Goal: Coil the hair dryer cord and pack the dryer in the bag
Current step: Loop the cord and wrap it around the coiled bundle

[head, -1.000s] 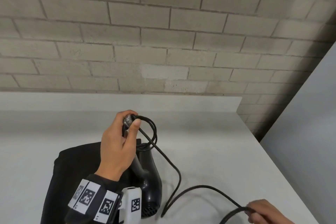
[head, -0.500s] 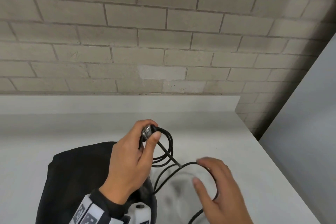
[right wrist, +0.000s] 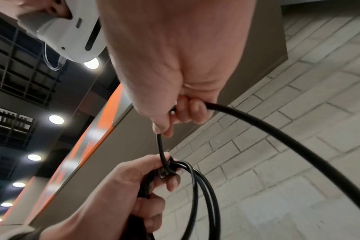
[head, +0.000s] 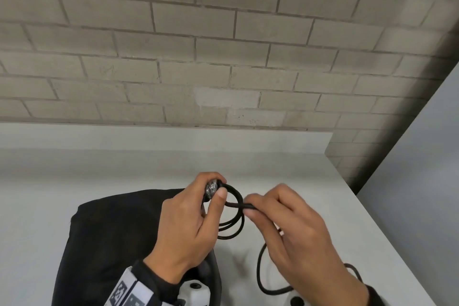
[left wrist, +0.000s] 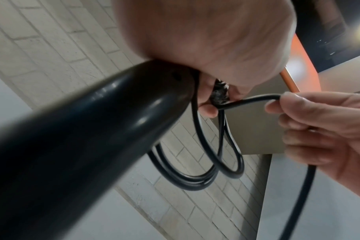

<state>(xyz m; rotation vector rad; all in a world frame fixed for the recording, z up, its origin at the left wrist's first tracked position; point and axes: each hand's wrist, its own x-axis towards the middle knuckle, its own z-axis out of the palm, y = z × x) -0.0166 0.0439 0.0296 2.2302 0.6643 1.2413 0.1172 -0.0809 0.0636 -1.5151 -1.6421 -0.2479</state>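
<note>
My left hand (head: 216, 190) grips the end of the black hair dryer's handle (left wrist: 82, 138) and pins several loops of the black cord (head: 239, 226) there under the thumb. The loops hang below that hand (left wrist: 195, 178). My right hand (head: 249, 206) pinches the cord between thumb and fingers and holds it right against the left thumb. From the right hand (right wrist: 170, 123) the loose cord (right wrist: 277, 138) curves down to the table (head: 259, 271). The black bag (head: 111, 231) lies flat on the table under and left of my left hand. The dryer's body is mostly hidden beneath my left wrist.
The white table (head: 298, 169) runs back to a low white ledge and a grey brick wall (head: 223, 57). Its right edge (head: 387, 243) slants close beside my right hand, with a grey floor or panel beyond.
My right hand has come up from the table's front right with the cord and brought it to my left thumb. Another loop has formed; less cord lies loose on the table.
</note>
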